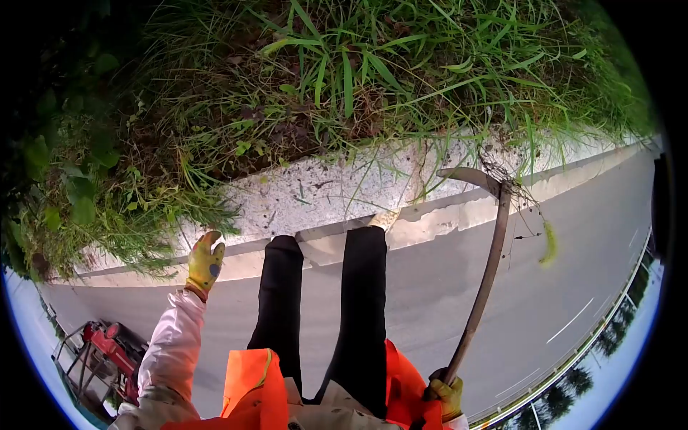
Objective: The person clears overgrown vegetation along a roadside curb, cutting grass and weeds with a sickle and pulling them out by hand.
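My left hand point(205, 264), in a yellow work glove, reaches out over the curb edge beside the grass at the left. Its fingers are apart and nothing is in them. At the lower right my right hand point(446, 398), also gloved, is wrapped round the lower end of the wooden handle of a sickle point(490, 276). The curved blade points left above the pale curb point(330, 183). Roots and weed stems point(505, 168) hang about the blade, and a fuzzy green seed head point(550, 244) dangles at its right.
Tall grass and weeds point(344, 64) grow along the far side of the curb. A red machine point(111, 351) stands on the grey road point(437, 287) at the lower left. A railing and trees run along the right.
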Demonstrator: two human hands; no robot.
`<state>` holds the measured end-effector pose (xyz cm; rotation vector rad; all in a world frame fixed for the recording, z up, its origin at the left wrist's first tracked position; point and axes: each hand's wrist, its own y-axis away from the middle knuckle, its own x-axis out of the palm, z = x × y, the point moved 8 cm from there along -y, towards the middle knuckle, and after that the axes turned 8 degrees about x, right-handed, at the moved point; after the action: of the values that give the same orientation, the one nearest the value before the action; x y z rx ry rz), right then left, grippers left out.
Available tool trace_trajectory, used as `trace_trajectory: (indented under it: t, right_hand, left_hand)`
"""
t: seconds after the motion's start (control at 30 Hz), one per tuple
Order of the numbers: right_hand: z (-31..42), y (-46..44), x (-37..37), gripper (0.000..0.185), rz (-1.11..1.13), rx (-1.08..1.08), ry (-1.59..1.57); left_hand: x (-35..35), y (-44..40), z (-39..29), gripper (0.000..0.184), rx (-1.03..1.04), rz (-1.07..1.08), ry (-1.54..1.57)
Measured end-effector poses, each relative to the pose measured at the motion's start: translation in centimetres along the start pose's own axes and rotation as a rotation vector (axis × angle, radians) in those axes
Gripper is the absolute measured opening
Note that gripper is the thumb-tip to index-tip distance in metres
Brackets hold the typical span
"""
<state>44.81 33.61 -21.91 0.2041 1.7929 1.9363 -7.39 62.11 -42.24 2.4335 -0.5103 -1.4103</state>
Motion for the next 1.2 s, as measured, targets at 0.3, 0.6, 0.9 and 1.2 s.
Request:
trace_trajectory:
  t: [0.3, 0.6, 0.9, 1.2]
  right_hand:
    - [9.7, -14.2, 11.9, 0.012, 0.233, 0.113, 0.070]
    - [12.7, -16.2, 16.1, 0.009, 0.391, 0.212, 0.064]
    - [13.3, -16.2, 8.9, 0.008, 0.220, 0.146, 0.501]
    - [18.6, -17.7, 22.7, 0.011, 0.516, 0.097, 0.285]
  left_hand:
    - [4.3, 2.9, 1.8, 0.018, -0.161, 0.217, 0.351]
    - [10.6, 6.2, -0.9, 0.015, -0.225, 0.229, 0.506]
    - [12.7, 5.4, -5.6, 0.015, -0.232, 0.328, 0.588]
    - [13.0, 5.1, -6.9, 0.018, -0.194, 0.292, 0.614]
